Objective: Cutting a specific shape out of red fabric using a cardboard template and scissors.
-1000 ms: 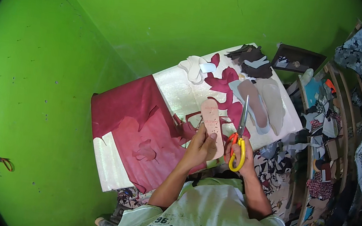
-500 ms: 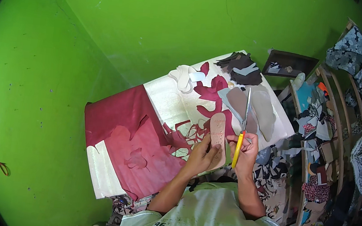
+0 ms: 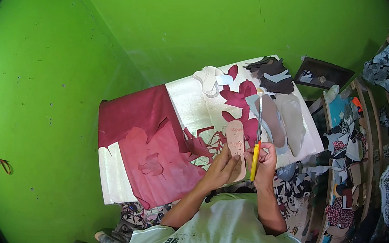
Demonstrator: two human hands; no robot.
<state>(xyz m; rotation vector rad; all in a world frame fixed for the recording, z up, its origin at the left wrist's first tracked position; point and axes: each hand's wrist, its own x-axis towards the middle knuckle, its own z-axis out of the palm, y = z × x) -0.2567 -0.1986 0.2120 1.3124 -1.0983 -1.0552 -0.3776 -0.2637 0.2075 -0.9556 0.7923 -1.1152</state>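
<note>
Since the earlier frames the scissors [image 3: 258, 129] have swung up from a slant to stand nearly straight, blades pointing at the far edge of the table [image 3: 192, 102], and the sole [image 3: 236, 146] has turned more upright with them.

The left hand [image 3: 221, 169] is closed on the near end of the pale pink sole, thumb on top. The right hand [image 3: 265, 165] is wrapped around the yellow scissor handles; the blades look shut or nearly so, just beside the sole's right edge.

As a judgement, the cutting is well along: the red sheet [image 3: 153, 140] covering the table's left half shows sole-shaped holes and ragged offcuts [image 3: 238, 98] toward the middle, two grey soles [image 3: 283, 120] lie finished at the right edge, white pieces [image 3: 209, 78] sit at the far edge, and dark scraps [image 3: 274, 75] fill the far right corner. Much of the red sheet is uncut, so more shapes could come from it.

No packages or signs show. The sole bears faint red marks, too small to make out. A dark tray [image 3: 324, 74] sits beyond the far right corner, and patterned cloth pieces [image 3: 347, 140] crowd a rack on the right.
</note>
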